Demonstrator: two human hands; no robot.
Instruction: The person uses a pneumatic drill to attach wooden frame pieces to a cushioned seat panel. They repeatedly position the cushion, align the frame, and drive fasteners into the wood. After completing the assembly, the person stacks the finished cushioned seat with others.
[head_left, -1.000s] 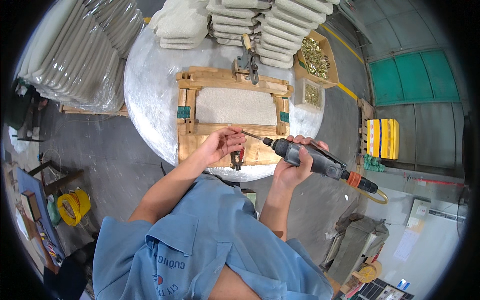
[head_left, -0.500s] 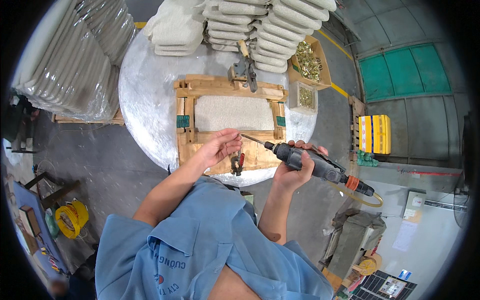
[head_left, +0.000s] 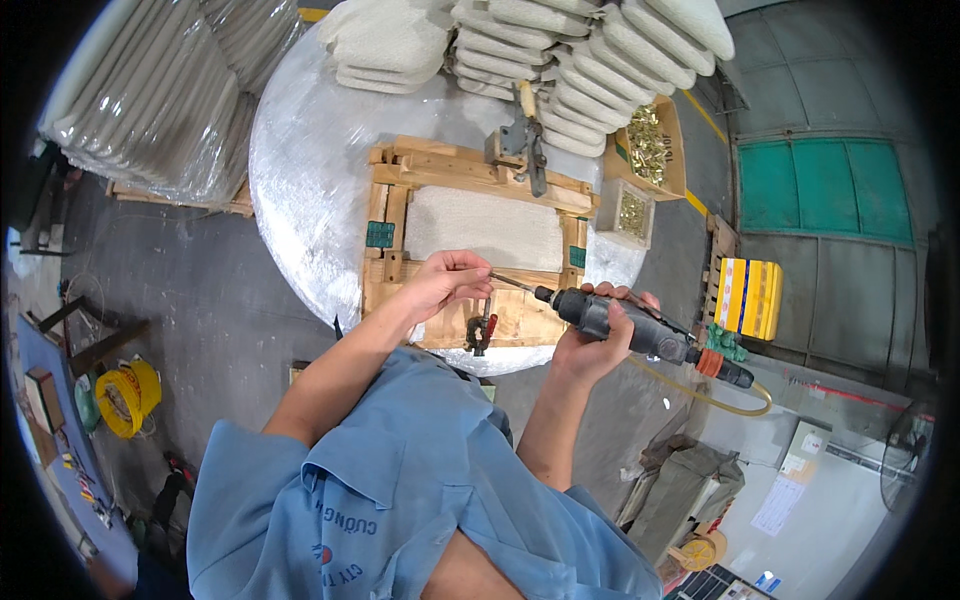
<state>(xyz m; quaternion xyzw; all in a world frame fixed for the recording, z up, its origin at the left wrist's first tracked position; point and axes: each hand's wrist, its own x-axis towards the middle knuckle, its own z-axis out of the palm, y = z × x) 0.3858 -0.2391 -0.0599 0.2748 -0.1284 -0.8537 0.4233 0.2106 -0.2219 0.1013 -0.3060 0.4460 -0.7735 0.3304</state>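
My left hand (head_left: 447,285) pinches the bit (head_left: 512,283) at my fingertips | right hand (head_left: 590,345) wrapped around the pneumatic screwdriver (head_left: 640,330), just right of them | wooden frame (head_left: 480,250) beneath | risk: triggering the tool could catch my fingers.

The left hand (head_left: 445,285) is covering the front tip of the thin bit on the power tool (head_left: 640,328), so where the tip is touching the wooden frame (head_left: 470,170) cannot be seen. The right hand (head_left: 592,345) is wrapping around the tool's middle and hiding that part. The person's arms and blue shirt (head_left: 400,490) are blocking the near edge of the round tabletop (head_left: 310,170), and the little gold bits in the box (head_left: 652,150) are too small to tell apart.
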